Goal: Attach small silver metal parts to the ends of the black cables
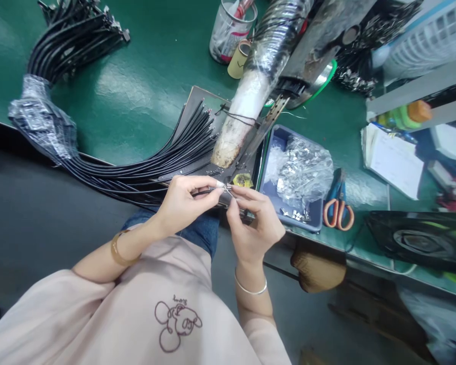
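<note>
The person's left hand [188,200] had its thumb and forefinger pinched around a thin black cable [201,192], close behind its end, presumably because so short a grip kept the flexible tip from wagging. That tip, with a tiny silvery piece [227,188] at it, lay in front of the body, just beyond the lap and between the two sets of fingertips. The right hand [256,218] came in from the opposite side, its thumb and forefinger drawn close at the tip and its other fingers curled; whether they gripped the silvery piece or merely touched it was too small to tell. Facing the hands this way likely let one steady while the other did finer work. To the left, a long bundle of slim black cables [137,170] curved along the edge of the green tabletop [144,101], gathered in crinkled clear plastic wrap [41,121], which probably stopped the strands from tangling; their near ends fanned over a dark flat board [197,96]. Just right of the hands stood a blue-grey plastic tray [317,225] with a clear bag of small metal parts [306,167] and loose shiny pieces [297,215], seemingly set within easy reach. Beside it rested an orange-handled hand tool [329,214], handles toward the person, convenient for picking up.
</note>
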The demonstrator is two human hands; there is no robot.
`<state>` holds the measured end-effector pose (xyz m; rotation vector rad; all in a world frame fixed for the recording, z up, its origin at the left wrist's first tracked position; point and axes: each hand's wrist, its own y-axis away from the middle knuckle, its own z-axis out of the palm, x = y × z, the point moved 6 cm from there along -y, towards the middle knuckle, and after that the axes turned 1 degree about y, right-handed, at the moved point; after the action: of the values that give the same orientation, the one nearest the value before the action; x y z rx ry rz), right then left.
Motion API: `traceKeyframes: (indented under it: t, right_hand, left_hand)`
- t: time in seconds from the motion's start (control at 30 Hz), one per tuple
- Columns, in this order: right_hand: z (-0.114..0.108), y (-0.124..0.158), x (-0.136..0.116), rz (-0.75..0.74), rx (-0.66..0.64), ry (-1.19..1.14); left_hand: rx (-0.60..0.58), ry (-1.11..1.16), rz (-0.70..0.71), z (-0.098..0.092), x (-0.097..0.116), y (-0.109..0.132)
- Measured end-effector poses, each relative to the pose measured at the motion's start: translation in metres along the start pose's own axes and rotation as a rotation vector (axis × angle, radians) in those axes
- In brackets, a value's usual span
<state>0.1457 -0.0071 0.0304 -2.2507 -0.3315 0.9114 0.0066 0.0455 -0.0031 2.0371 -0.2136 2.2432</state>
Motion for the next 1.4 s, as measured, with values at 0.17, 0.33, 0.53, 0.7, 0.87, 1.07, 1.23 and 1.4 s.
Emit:
traceKeyframes:
  t: [0.17, 0.33, 0.53, 0.7, 0.87, 1.07, 1.23, 1.4]
  right_hand:
    - [0.003, -0.001, 0.004, 0.03, 0.032, -0.016]
    - [0.004, -0.001, 0.008, 0.045, 0.042, -0.035]
    - [0.005, -0.006, 0.008, 0.059, 0.046, -0.049]
    - [0.003, -0.008, 0.004, 0.046, 0.044, -0.017]
    - [0.003, -0.004, 0.003, 0.057, 0.009, -0.03]
    - [0.002, -0.002, 0.004, 0.036, 0.002, -0.05]
    - [0.005, -0.006, 0.005, 0.065, -0.014, -0.048]
    - [-0.024, -0.003, 0.0, 0.091, 0.058, -0.042]
  left_hand:
    - [0.008, 0.013, -0.034, 0.001, -0.001, -0.005]
    - [-0.012, -0.012, -0.049, 0.001, 0.0, -0.008]
    - [-0.006, -0.049, -0.064, 0.0, 0.001, -0.01]
    - [-0.028, -0.056, -0.06, 0.001, 0.006, -0.011]
    - [-0.072, 0.029, -0.077, 0.001, 0.006, -0.012]
    - [-0.109, 0.019, -0.116, 0.003, 0.002, -0.012]
    - [-0.119, -0.009, -0.116, 0.003, 0.004, -0.012]
    - [-0.353, -0.147, -0.044, 0.013, 0.007, -0.001]
